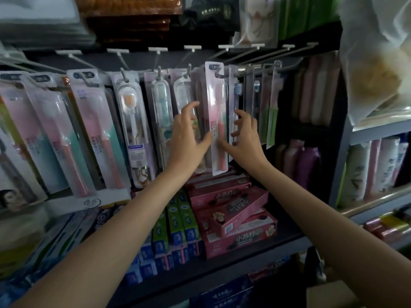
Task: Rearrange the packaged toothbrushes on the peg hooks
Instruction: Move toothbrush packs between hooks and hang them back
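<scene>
Hovering both hands, left hand (185, 134) and right hand (245, 133), fingers spread, around the pink pack (216, 121) hanging on its hook (219, 73); probably light, stiff, slick plastic, so best pinched by the card edges.

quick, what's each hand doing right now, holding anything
Left hand: open, fingers spread, thumb against the pink toothbrush pack.
Right hand: open, fingers loosely curled beside that pack, gripping nothing.

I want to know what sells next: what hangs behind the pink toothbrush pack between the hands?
Behind the pink toothbrush pack more packs hang on the same hook, their clear edges showing at its left. How many, and which kind, is covered by the front pack and the left hand.
</scene>
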Tool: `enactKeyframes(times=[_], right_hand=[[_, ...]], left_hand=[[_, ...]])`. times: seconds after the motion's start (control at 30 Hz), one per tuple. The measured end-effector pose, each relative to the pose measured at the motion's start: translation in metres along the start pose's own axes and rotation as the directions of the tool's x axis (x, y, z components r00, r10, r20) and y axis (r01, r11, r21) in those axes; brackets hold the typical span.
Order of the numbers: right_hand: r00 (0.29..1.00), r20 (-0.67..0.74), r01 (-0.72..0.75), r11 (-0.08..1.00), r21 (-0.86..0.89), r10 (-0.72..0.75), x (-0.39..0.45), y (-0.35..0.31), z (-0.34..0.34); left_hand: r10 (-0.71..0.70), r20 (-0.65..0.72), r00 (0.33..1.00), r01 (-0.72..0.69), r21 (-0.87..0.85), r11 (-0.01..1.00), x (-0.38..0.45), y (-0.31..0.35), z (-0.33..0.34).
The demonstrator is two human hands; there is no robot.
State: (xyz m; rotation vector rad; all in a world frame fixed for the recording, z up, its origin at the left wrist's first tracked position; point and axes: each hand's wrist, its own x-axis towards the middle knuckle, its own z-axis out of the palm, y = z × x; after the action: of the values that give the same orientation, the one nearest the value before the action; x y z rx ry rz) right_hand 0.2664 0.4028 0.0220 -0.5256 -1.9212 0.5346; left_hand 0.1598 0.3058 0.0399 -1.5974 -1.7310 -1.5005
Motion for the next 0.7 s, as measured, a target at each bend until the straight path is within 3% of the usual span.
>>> enactKeyframes(times=[0.17, 0.3, 0.4, 0.7], right_hand=[[1.0, -0.016, 0.019, 1.0, 0.004, -0.019, 0.011, 0.013, -0.021], [0.986, -0.138, -0.066, 0.986, 0.155, 0.088, 0.024, 0.035, -0.041], [0.957, -0.231, -0.147, 0.979, 0.138, 0.177, 0.033, 0.057, -0.048], [0.962, -0.113, -0.224, 0.955, 0.195, 0.249, 0.058, 0.082, -0.026]], left_hand=[[-0.043, -0.003, 0.999, 0.043, -0.071, 0.997, 0.006, 0.006, 0.019], [-0.081, -0.062, 0.995, 0.075, -0.084, 0.994, 0.011, 0.01, 0.029], [-0.116, -0.099, 0.988, 0.107, -0.092, 0.99, 0.006, 0.014, 0.038], [-0.039, -0.134, 0.99, 0.063, 0.181, 0.981, 0.003, 0.002, 0.037]])
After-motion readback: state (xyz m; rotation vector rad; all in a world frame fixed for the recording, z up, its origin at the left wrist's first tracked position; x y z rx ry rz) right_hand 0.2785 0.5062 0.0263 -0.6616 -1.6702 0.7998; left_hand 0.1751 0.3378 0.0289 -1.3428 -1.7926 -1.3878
